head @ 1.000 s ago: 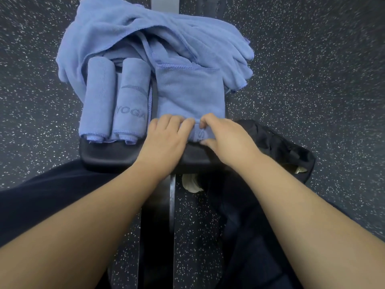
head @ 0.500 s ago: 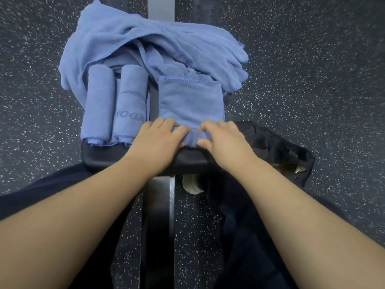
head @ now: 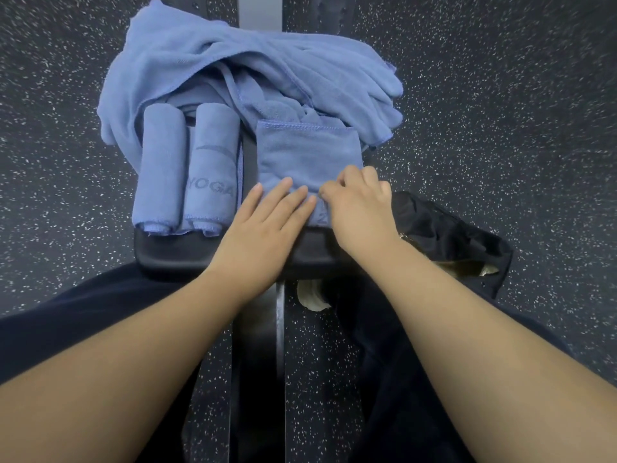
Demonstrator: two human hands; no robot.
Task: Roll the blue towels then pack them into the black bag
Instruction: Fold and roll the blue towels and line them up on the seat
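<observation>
A folded blue towel (head: pixel 309 152) lies flat on the black bench pad (head: pixel 173 253), its near end rolled up. My left hand (head: pixel 267 225) presses that roll with straight fingers. My right hand (head: pixel 360 208) has curled fingers on the roll's right part, thumb pinching the cloth. Two rolled blue towels (head: pixel 187 168) lie side by side on the pad's left; one reads YOGA. A heap of loose blue towels (head: pixel 253 71) covers the far end of the bench. The black bag (head: pixel 447 235) sits open on the floor to the right, beside the bench.
The speckled dark rubber floor (head: pixel 500 111) surrounds the bench. A grey metal frame bar (head: pixel 260 11) runs away at the top. My dark trouser legs (head: pixel 83 315) straddle the bench beam (head: pixel 257 362). Something pale (head: pixel 312 295) lies under the pad's near edge.
Both hands have rolled the towel's near end further away from me. My left fingers went from curled to straight on the roll, and less flat towel shows beyond the hands.
</observation>
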